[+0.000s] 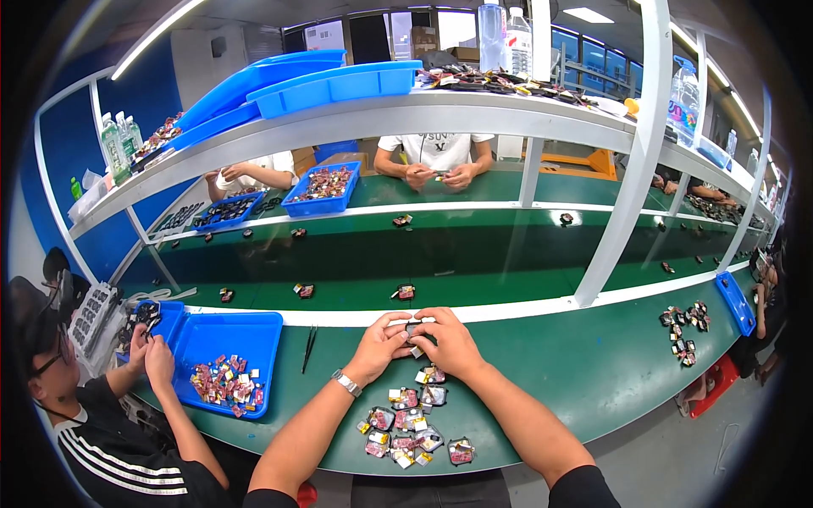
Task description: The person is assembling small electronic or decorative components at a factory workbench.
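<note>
- The left hand [379,340] and right hand [446,339] meet at the far edge of the green worktop [593,372], fingers pinched together around a small dark part [413,329].
- The part is mostly hidden between the fingertips; its long axis and facing cannot be told.
- Just below the hands lies a loose cluster of small parts [411,427], dark squares with red, yellow and silver labels.
- A pair of tweezers [308,348] lies left of the hands, pointing away from the person.
- A blue tray [254,334] further left holds similar colourful pieces.
- 2 clear bottles [506,35] stand on the top shelf.
</note>
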`<state>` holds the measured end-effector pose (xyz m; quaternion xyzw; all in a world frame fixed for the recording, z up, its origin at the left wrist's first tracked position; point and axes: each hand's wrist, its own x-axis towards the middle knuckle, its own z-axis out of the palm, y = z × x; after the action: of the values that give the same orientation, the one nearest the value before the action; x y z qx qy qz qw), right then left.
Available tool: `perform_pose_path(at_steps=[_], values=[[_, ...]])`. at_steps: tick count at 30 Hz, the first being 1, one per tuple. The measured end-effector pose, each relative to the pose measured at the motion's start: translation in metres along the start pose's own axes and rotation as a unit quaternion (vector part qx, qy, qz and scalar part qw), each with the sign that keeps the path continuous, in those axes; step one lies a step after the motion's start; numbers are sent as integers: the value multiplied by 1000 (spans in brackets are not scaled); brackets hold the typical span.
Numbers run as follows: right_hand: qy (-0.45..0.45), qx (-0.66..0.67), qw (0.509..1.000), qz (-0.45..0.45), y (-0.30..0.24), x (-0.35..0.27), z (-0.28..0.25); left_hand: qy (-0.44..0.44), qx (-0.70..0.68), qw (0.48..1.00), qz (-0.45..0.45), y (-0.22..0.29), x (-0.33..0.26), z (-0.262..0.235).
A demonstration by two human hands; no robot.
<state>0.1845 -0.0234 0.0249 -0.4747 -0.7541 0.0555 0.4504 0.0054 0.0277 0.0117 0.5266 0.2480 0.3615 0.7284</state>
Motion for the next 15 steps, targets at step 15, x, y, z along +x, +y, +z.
perform_pose_path(at_steps=[15], values=[[18,46,997,53,-1,-3,10,-8,-23,1000,-4,-6,2,-7]])
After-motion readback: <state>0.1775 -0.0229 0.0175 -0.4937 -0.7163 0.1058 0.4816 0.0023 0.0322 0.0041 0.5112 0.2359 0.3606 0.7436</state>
